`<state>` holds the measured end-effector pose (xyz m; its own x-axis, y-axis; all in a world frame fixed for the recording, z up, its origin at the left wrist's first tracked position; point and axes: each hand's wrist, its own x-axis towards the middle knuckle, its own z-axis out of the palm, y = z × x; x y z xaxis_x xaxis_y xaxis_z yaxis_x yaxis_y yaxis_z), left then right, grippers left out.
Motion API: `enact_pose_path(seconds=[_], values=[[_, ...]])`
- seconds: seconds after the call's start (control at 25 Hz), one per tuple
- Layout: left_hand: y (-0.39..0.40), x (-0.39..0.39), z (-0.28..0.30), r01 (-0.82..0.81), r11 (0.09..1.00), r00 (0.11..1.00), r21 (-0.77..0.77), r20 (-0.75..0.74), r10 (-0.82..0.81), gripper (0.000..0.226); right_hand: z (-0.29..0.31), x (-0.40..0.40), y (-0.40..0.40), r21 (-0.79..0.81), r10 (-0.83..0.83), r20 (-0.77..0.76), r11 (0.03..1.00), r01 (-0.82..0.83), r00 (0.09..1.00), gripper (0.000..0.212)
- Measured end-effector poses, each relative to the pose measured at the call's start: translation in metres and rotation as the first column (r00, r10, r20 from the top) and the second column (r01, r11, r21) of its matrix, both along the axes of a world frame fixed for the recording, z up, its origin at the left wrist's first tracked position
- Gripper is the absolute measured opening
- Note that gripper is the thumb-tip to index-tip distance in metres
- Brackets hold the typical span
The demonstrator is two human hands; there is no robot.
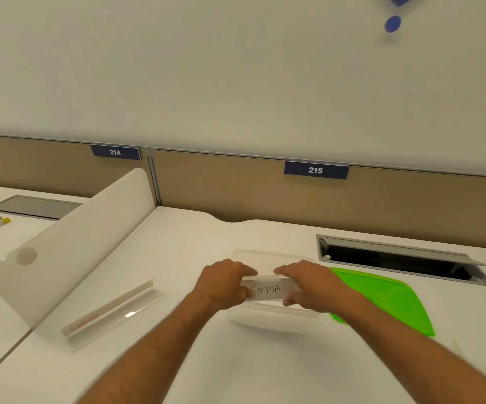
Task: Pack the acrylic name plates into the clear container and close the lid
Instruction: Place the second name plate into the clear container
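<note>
White desk against a tan partition. Left hand and right hand pinch the plate ends over the container; green lid alongside.

An office: numbered partition behind white desks.

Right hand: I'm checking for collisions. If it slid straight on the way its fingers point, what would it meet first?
The right hand points leftward along the SIGMA name plate, so it would likely meet the left hand first; their fingertips are nearly touching above the clear container, though depth is unclear.
</note>
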<state>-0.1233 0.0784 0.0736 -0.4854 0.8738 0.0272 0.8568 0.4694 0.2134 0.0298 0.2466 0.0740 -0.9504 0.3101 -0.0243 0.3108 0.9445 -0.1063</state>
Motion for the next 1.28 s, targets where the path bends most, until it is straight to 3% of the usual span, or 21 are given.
enact_pose_path(seconds=[0.64,1.28], values=[[0.082,-0.037,-0.047,0.039,0.991,0.997,-0.128,0.066,-0.031,0.052,-0.052,-0.04,0.057,0.034,-0.108,0.185,0.994,0.103,0.977,0.056],[0.105,-0.04,-0.085,0.06,0.961,0.994,-0.271,0.104,-0.033,0.05,-0.082,-0.054,0.056,0.152,-0.099,0.325,0.987,0.051,0.94,0.05]])
